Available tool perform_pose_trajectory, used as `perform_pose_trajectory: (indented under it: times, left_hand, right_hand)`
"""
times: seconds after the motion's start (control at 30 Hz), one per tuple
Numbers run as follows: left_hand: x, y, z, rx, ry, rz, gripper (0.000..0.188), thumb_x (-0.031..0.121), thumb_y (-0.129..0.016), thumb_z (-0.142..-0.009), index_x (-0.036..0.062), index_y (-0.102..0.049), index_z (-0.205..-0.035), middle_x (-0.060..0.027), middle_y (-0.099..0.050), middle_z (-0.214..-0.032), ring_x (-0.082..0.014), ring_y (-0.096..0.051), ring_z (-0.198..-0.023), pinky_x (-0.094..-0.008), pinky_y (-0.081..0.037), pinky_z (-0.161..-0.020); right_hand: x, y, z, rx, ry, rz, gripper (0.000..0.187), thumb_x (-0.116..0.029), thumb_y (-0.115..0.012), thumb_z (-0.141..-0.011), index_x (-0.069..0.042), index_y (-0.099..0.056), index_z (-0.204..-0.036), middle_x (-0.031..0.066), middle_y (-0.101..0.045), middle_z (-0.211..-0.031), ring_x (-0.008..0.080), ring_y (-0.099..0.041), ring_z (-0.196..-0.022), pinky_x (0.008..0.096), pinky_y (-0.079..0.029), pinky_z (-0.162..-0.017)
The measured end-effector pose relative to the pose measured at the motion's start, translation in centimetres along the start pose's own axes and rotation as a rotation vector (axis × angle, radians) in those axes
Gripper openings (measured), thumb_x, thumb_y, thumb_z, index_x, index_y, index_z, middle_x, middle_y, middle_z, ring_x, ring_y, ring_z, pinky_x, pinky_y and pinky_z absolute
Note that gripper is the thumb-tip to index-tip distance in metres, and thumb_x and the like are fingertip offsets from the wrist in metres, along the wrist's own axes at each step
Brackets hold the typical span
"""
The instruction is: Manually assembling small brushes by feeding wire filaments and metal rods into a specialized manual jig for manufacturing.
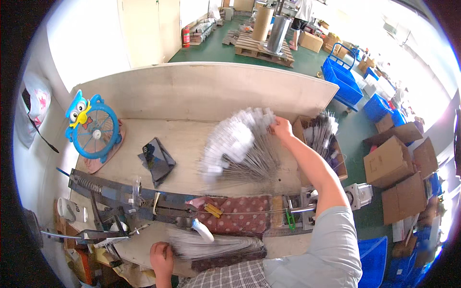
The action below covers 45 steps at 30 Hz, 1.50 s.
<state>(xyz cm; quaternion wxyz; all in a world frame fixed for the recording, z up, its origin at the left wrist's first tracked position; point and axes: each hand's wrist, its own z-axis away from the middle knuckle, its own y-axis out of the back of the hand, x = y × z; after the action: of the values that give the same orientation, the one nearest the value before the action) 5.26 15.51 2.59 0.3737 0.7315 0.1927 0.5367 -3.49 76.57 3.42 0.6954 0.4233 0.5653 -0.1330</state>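
A fanned pile of thin grey wires with white tips lies on the far part of the bench, blurred along its left side. My right hand reaches out to the pile's right end, its fingers pinched at the white tips. Close to my body, my left hand is curled beside the left end of a bundle of thin grey wires; what its fingers hold, if anything, is hidden. Between the two piles runs a long bench fixture with a metal rod at its right end.
A blue owl-shaped fan stands at the left, near a dark folded plastic bag. Yellow-handled pieces lie on a dotted red cloth. An open carton of white-tipped wires stands right. A low panel borders the bench's back.
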Motion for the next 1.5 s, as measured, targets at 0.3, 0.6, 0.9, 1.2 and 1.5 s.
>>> perform_pose_trajectory:
  times: [0.3, 0.6, 0.9, 1.2, 1.5]
  left_hand:
    - [-0.5, 0.0, 0.5, -0.008, -0.013, -0.044, 0.007, 0.007, -0.059, -0.076, 0.0015, -0.058, -0.081, -0.0151, -0.06, -0.085, -0.0357, -0.056, -0.083, -0.0424, -0.044, -0.075]
    - [-0.3, 0.4, 0.5, -0.031, -0.011, -0.05, 0.01, 0.011, -0.06, -0.075, 0.0023, -0.059, -0.081, -0.0151, -0.06, -0.086, -0.0355, -0.056, -0.085, -0.042, -0.045, -0.076]
    - [-0.8, 0.8, 0.9, -0.002, 0.09, 0.03, 0.01, 0.01, -0.057, -0.076, 0.0013, -0.06, -0.082, -0.0169, -0.059, -0.087, -0.0368, -0.056, -0.084, -0.0423, -0.045, -0.076]
    - [-1.1, 1.0, 1.2, 0.054, -0.008, 0.029, 0.01, 0.006, -0.058, -0.076, -0.0003, -0.059, -0.084, -0.0176, -0.059, -0.088, -0.0372, -0.057, -0.083, -0.0424, -0.046, -0.073]
    - [-0.7, 0.8, 0.9, 0.076, 0.023, 0.025, 0.009, 0.007, -0.059, -0.077, 0.0011, -0.059, -0.084, -0.0158, -0.06, -0.088, -0.0359, -0.058, -0.084, -0.0415, -0.047, -0.075]
  right_hand:
    - [0.3, -0.2, -0.9, -0.006, -0.025, -0.08, 0.029, -0.01, -0.066, -0.075, -0.006, -0.067, -0.103, 0.0105, -0.066, -0.08, 0.0138, -0.062, -0.068, 0.0319, -0.051, -0.065]
    - [-3.8, -1.8, 0.6, 0.029, 0.092, 0.356, 0.03, -0.015, -0.06, -0.075, -0.009, -0.066, -0.103, 0.019, -0.065, -0.095, 0.0349, -0.062, -0.09, 0.0419, -0.048, -0.08]
    - [-4.8, -1.4, 2.4, 0.133, 0.222, 0.649, 0.027, -0.023, -0.056, -0.083, -0.004, -0.061, -0.102, 0.0211, -0.063, -0.099, 0.0377, -0.058, -0.098, 0.0453, -0.045, -0.085]
    - [-5.9, -0.6, 4.6, 0.089, 0.508, 0.627, 0.024, -0.02, -0.053, -0.086, -0.007, -0.062, -0.103, 0.0172, -0.064, -0.096, 0.0363, -0.06, -0.094, 0.0443, -0.046, -0.083]
    - [-11.9, -2.8, 16.0, -0.745, 0.949, 0.842, 0.029, -0.022, -0.061, -0.081, -0.023, -0.061, -0.11, 0.0079, -0.066, -0.092, 0.0244, -0.065, -0.08, 0.0364, -0.053, -0.066]
